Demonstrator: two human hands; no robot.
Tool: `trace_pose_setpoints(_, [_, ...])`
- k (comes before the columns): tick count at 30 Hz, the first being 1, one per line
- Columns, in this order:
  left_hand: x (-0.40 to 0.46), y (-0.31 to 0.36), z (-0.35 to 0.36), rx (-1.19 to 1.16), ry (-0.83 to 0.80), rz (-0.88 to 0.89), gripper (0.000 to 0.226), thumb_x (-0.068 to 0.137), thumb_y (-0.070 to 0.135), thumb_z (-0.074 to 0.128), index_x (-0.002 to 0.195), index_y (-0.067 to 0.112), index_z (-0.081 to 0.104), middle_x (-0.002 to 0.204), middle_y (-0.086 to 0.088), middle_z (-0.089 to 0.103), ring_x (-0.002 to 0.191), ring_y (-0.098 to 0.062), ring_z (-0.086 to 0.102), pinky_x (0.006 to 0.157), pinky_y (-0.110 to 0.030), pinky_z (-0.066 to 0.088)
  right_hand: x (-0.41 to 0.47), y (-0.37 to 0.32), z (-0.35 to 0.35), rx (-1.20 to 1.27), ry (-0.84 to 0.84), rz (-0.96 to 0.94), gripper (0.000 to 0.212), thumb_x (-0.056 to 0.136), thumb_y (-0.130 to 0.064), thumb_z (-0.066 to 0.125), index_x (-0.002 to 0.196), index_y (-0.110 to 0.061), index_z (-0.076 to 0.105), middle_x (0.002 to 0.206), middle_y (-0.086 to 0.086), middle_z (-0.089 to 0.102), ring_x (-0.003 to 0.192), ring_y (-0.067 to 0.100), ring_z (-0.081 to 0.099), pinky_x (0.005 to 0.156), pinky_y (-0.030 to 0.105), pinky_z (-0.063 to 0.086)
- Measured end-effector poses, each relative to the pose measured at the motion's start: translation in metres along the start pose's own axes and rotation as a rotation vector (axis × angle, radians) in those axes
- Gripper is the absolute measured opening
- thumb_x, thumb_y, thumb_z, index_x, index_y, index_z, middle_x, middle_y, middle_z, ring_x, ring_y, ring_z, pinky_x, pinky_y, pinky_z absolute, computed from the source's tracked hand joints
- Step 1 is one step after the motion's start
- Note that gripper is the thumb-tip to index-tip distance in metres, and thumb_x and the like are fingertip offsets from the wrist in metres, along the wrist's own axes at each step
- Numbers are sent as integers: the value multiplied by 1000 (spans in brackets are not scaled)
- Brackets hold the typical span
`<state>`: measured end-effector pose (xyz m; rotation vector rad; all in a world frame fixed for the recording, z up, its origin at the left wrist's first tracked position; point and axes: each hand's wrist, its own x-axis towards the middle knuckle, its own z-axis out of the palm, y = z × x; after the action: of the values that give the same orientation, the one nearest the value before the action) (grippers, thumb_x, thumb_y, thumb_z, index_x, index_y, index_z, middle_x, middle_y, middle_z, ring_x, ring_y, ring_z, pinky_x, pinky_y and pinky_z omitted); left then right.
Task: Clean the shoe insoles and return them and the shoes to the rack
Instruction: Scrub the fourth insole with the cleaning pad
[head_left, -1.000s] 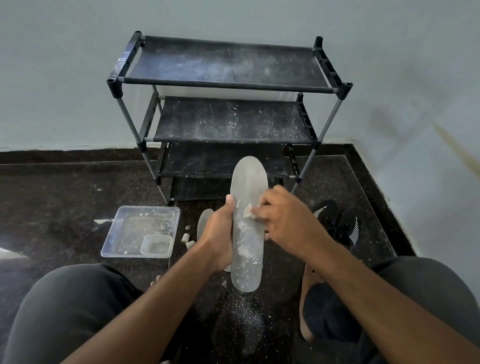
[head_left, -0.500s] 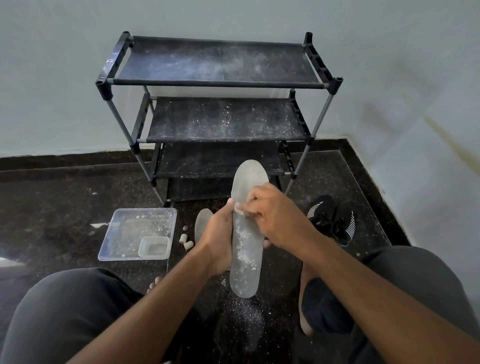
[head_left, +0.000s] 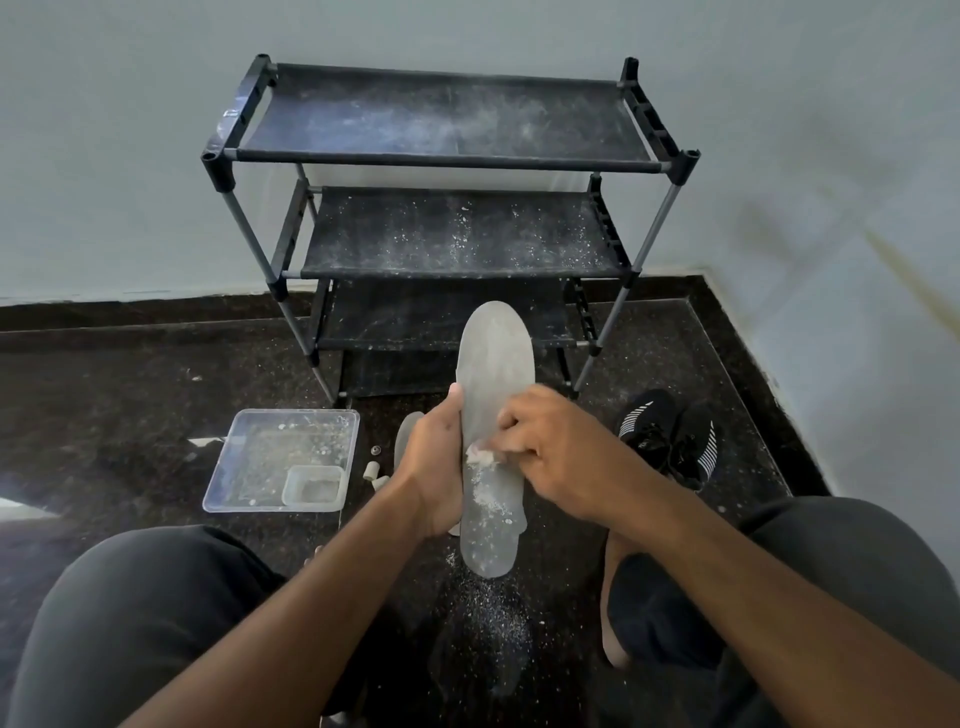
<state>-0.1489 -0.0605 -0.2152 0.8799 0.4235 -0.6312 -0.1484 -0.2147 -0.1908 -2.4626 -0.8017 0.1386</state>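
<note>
Mid-scrub, the left hand (head_left: 434, 467) grips the grey insole (head_left: 493, 410) upright at centre while the right hand (head_left: 550, 452) pinches what looks like a white wad (head_left: 480, 456) against it; next, rubbing toward six o'clock, then racking with shoes (head_left: 670, 441) at three o'clock.

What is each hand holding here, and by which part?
The left hand grips the grey insole by its left edge, about midway along. The right hand pinches a small white wad in its fingertips, pressed on the insole's middle.
</note>
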Motion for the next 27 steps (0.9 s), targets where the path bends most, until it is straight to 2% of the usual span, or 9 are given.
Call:
trace_pose_setpoints(4, [-3, -3, 9, -1, -39, -16, 66, 110, 55, 26, 138, 8, 63, 110, -18, 76, 88, -29, 76, 71, -43, 63, 3, 4, -7, -68, 154, 48, 20, 97, -11, 59, 102, -12, 78, 90, -4, 55, 89, 14, 44, 72, 34, 51])
trace_pose_setpoints(8, [0, -1, 5, 32, -2, 18, 66, 110, 56, 26, 137, 10, 65, 126, -20, 72, 105, -32, 73, 94, -48, 59, 2, -1, 2, -95, 77, -15, 19, 93, -9, 63, 102, -15, 79, 89, -5, 58, 87, 18, 47, 78, 41, 48])
trace_pose_setpoints(11, [0, 3, 3, 21, 34, 17, 68, 110, 56, 25, 134, 8, 65, 126, -19, 73, 105, -32, 75, 89, -47, 60, -8, -4, 2, -56, 11, -52, 19, 92, -10, 63, 99, -15, 80, 90, -7, 60, 88, 14, 46, 80, 39, 46])
trace_pose_setpoints(13, [0, 3, 3, 18, 46, 20, 69, 109, 57, 25, 135, 7, 65, 126, -19, 73, 107, -33, 73, 94, -48, 58, -10, -1, 0, -70, 86, -31, 18, 93, -12, 63, 101, -15, 79, 89, -8, 58, 85, 11, 41, 78, 35, 45])
trace_pose_setpoints(16, [1, 1, 5, 7, 54, 37, 68, 110, 56, 25, 134, 7, 65, 125, -19, 73, 108, -32, 73, 99, -48, 56, -7, 4, -1, -190, 191, -6, 16, 95, -13, 63, 101, -14, 78, 88, -8, 57, 83, 13, 40, 73, 39, 46])
trace_pose_setpoints(18, [1, 3, 6, 3, 63, 47, 68, 110, 55, 24, 133, 6, 64, 123, -19, 74, 104, -31, 75, 93, -46, 58, -6, 0, 2, -203, 151, -11, 18, 94, -11, 63, 103, -15, 78, 89, -9, 56, 83, 13, 40, 74, 39, 47])
trace_pose_setpoints(22, [2, 6, 1, 4, 106, 38, 68, 110, 56, 24, 122, 4, 67, 114, -19, 77, 94, -31, 78, 82, -45, 61, -13, -7, 5, -77, 4, -50, 17, 94, -15, 65, 102, -16, 79, 91, -11, 59, 88, 9, 42, 85, 35, 46])
trace_pose_setpoints(25, [3, 5, 0, 12, 105, 22, 69, 110, 57, 25, 131, 5, 65, 122, -20, 74, 109, -34, 73, 93, -47, 59, -13, -4, 0, -102, 103, -42, 17, 95, -13, 63, 102, -14, 78, 88, -9, 56, 85, 10, 41, 77, 29, 42])
trace_pose_setpoints(27, [5, 5, 0, 15, 102, 14, 69, 110, 57, 26, 134, 6, 65, 126, -19, 73, 116, -34, 70, 99, -49, 55, -9, -3, 0, -182, 153, -41, 18, 95, -12, 62, 105, -13, 77, 90, -8, 56, 84, 12, 41, 74, 33, 45])
